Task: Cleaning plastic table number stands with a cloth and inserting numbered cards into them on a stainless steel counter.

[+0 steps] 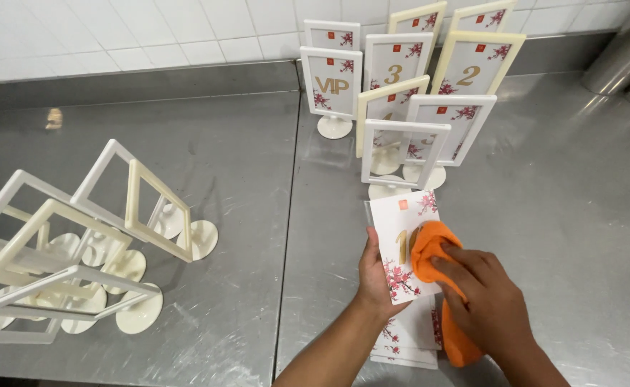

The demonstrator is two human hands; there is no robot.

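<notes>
Head view looks down on a stainless-steel desk (207, 165) set against a white tiled wall (114, 32). Near the lower middle, the left hand (377, 276) grips a white card (399, 247) by its left edge, thumb on the face, fingers hidden behind it. The card carries red blossom sprigs, a small orange square near the top and a gold figure partly covered. The right hand (483, 297) is curled around an orange cloth (433, 261) and presses it flat against the card's right half; the tail of the cloth hangs down below the wrist. Just beneath the held card lies a small stack of similar cards (404, 340) on the desk, partly hidden by both forearms.

Beyond the hands, in the upper middle, stands a cluster of upright sign holders (408, 107) in white and cream frames on round feet, each filled with a blossom-printed card; they sit close together in rows, the nearest one just above the held card. Well apart, on the left side of the desk, a group of empty frames (78, 244) of the same kind lean and lie tipped over, overlapping one another, their round bases resting on the steel. At the upper right corner, two metal cylinders (627, 57) reach in from the edge.
</notes>
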